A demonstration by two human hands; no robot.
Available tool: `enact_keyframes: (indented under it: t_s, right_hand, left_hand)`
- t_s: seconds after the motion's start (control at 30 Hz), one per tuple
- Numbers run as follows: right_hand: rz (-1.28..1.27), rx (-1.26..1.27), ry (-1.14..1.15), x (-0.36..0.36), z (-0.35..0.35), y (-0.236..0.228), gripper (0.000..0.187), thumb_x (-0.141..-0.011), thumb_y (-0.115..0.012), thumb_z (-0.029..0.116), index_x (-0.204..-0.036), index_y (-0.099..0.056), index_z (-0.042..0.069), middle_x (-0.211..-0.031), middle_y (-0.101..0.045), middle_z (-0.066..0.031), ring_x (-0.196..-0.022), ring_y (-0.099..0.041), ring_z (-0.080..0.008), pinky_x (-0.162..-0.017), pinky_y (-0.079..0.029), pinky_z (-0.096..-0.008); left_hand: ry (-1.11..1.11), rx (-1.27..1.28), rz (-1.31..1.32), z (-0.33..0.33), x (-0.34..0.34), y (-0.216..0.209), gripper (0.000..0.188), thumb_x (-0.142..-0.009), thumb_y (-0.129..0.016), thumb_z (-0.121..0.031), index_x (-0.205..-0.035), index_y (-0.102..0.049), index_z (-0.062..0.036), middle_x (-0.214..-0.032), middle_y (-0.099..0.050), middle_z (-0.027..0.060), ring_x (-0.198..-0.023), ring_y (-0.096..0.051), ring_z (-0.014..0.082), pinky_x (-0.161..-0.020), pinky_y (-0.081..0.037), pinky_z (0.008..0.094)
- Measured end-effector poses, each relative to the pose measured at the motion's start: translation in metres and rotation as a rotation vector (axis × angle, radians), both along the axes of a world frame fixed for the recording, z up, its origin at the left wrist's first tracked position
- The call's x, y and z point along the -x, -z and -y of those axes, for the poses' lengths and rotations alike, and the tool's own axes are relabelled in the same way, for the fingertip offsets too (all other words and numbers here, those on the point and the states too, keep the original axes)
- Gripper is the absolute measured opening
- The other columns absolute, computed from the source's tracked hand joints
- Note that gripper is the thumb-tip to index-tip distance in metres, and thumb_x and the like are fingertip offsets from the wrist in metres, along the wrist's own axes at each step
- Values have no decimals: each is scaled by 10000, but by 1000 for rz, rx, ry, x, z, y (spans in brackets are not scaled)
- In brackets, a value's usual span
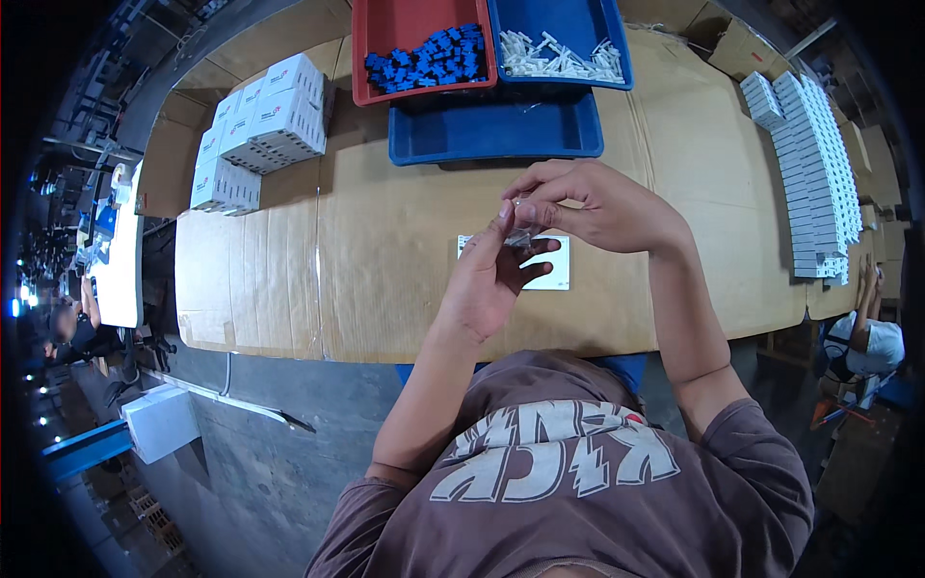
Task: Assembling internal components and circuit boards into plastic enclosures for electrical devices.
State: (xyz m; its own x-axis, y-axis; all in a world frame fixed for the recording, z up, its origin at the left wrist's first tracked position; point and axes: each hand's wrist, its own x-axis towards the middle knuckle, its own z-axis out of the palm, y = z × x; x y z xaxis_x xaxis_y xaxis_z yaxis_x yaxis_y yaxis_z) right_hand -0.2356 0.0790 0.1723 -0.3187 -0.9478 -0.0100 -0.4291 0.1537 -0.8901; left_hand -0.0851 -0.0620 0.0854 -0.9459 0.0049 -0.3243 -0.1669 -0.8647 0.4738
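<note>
My two hands meet above the middle of the cardboard-covered table. Between their fingertips is a small piece of clear, shiny plastic; whether it is a bag or has anything inside, I cannot tell. My left hand pinches it between thumb and forefinger, with the other fingers loosely curled. From the right, my right hand grips its upper end, thumb against bent fingers. Beneath the hands lies a flat white carton, partly covered by the left hand.
Beyond my hands stands a blue tray. Behind it are a red bin of blue plastic parts and a blue bin of white parts. White boxes are stacked at left, more white boxes at right. Other people sit at both sides.
</note>
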Motion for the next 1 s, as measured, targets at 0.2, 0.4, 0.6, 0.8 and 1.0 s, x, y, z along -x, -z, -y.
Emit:
enact_keyframes:
  t_s: [0.2, 0.4, 0.6, 0.8, 1.0]
  right_hand:
    - [72, 23, -67, 8, 0, 9, 269, -1069, -602, 205, -1133, -743, -14, -1181, -735, -113, -1032, -698, -199, -928, -541, -332]
    - [-46, 83, 394, 92, 1, 38, 204, -1043, -633, 140, -1100, -748, -18, -1036, -769, -43, -936, -671, -117, -850, -534, -292]
    - [-446, 12, 756, 204, 25, 96, 218, -1007, -654, 209, -1137, -757, 67, -1046, -783, -89, -943, -730, -238, -864, -564, -362]
    - [-904, -40, 839, 244, 63, 109, 213, -982, -610, 200, -1150, -717, 125, -1094, -724, -92, -1048, -699, -324, -869, -566, -457]
    - [-908, -144, 817, 256, 83, 115, 244, -894, -640, 125, -1115, -741, 104, -1057, -736, -123, -1041, -702, -336, -896, -561, -475]
  left_hand:
    - [-10, 37, 15, -2, 2, 0, 414, -1103, -496, -419, -1358, -589, -106, -1181, -717, 113, -1063, -707, 256, -883, -574, 395]
    - [33, -65, 53, 6, -7, 14, 469, -1114, -455, -433, -1331, -599, -43, -1167, -738, 116, -1056, -715, 269, -887, -581, 411]
    - [73, -93, 81, 2, -21, 27, 477, -1110, -460, -434, -1349, -592, -42, -1171, -742, 100, -1041, -718, 258, -859, -588, 406]
    - [97, -34, 105, -13, -25, 21, 482, -1104, -481, -439, -1348, -601, -41, -1172, -739, 107, -1037, -722, 256, -858, -587, 394]
    - [87, -35, 115, -13, -36, 25, 481, -1102, -487, -440, -1339, -609, -39, -1188, -732, 114, -1020, -724, 257, -850, -588, 394]
